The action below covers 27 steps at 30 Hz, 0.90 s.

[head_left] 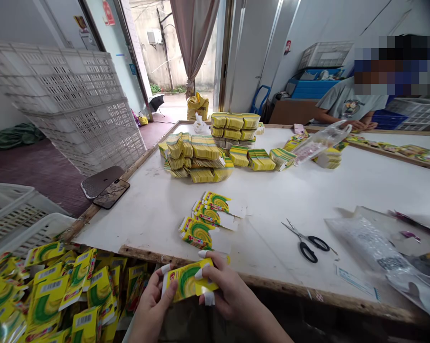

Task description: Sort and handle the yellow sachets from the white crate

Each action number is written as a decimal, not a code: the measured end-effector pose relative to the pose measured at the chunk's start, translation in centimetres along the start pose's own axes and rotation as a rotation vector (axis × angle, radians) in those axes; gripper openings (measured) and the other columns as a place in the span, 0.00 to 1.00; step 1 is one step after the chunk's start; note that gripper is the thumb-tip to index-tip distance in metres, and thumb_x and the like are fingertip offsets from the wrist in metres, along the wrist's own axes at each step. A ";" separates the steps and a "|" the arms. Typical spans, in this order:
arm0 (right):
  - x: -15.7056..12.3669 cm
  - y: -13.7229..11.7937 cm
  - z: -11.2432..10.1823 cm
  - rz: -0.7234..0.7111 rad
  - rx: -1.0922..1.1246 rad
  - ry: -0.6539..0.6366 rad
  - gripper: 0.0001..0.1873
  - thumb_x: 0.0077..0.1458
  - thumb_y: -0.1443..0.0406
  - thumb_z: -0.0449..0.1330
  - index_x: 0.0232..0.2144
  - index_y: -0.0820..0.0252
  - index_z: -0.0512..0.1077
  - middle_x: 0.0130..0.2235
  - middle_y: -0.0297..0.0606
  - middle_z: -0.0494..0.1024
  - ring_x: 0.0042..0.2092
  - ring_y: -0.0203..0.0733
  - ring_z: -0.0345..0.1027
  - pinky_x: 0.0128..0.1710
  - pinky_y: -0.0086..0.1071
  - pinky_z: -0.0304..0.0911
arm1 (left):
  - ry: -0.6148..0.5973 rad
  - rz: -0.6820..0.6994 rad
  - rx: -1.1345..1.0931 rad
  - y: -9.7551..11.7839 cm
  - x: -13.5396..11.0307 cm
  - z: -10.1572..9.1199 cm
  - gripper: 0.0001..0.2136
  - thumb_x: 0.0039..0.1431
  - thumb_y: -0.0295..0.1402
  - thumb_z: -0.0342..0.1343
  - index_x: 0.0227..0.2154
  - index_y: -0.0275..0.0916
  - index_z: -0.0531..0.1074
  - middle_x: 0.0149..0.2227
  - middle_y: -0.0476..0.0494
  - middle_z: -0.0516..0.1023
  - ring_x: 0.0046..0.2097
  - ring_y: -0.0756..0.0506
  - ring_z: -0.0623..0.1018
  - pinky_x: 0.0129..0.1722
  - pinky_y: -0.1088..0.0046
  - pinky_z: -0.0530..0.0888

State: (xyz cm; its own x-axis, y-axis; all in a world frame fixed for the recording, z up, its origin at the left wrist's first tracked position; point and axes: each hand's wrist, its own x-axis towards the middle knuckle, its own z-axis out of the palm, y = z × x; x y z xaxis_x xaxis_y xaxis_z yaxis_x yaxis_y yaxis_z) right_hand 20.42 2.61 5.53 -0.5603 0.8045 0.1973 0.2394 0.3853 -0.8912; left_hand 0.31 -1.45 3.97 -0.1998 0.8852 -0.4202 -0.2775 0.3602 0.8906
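Note:
Between my two hands, just off the table's front edge, is a yellow and green printed carton (186,282). My left hand (154,296) grips its left end with thumb and fingers. At its right end, my right hand (222,285) pinches the carton; several fingertips wear white covers. Beyond my hands lie several flat carton blanks (200,232) in a loose overlapping row on the white table (272,209). A heap of yellow cartons (46,300) fills the space at the lower left, beside my left hand.
Bundled carton stacks (204,152) stand at the back of the table. Black-handled scissors (306,240) and clear plastic packaging (375,247) lie to the right. A phone (112,193) rests on the left edge. White crates (75,95) rise at left; a person (354,105) sits across.

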 end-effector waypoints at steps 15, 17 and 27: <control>0.0 0.3 2.3 0.078 0.203 0.111 0.37 0.49 0.68 0.61 0.60 0.58 0.53 0.57 0.49 0.62 0.55 0.49 0.63 0.55 0.42 0.62 | -0.065 -0.035 -0.046 1.4 -1.1 0.4 0.32 0.44 0.49 0.69 0.47 0.38 0.65 0.36 0.44 0.82 0.38 0.40 0.81 0.36 0.70 0.77; 0.8 0.9 2.8 0.067 0.206 0.082 0.46 0.47 0.66 0.66 0.64 0.59 0.48 0.60 0.50 0.60 0.57 0.51 0.62 0.57 0.43 0.61 | 0.004 0.021 0.059 1.5 -0.6 -2.1 0.32 0.44 0.51 0.68 0.47 0.39 0.66 0.35 0.46 0.82 0.38 0.40 0.81 0.35 0.71 0.77; 5.5 7.3 0.4 0.174 -0.463 0.216 0.25 0.50 0.75 0.48 0.52 0.75 0.65 0.49 0.60 0.69 0.51 0.64 0.63 0.51 0.61 0.61 | 0.762 0.279 1.362 0.2 -1.9 -18.4 0.30 0.57 0.46 0.46 0.50 0.21 0.72 0.57 0.12 0.62 0.57 0.20 0.66 0.51 0.39 0.67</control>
State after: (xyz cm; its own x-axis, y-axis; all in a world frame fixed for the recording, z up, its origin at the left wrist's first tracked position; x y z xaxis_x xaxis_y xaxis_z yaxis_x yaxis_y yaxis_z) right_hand 18.79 9.71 -0.06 -0.3171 0.9301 0.1856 0.6660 0.3577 -0.6546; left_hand -16.69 -8.44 1.76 -0.6192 0.7679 0.1641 0.7783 0.5724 0.2580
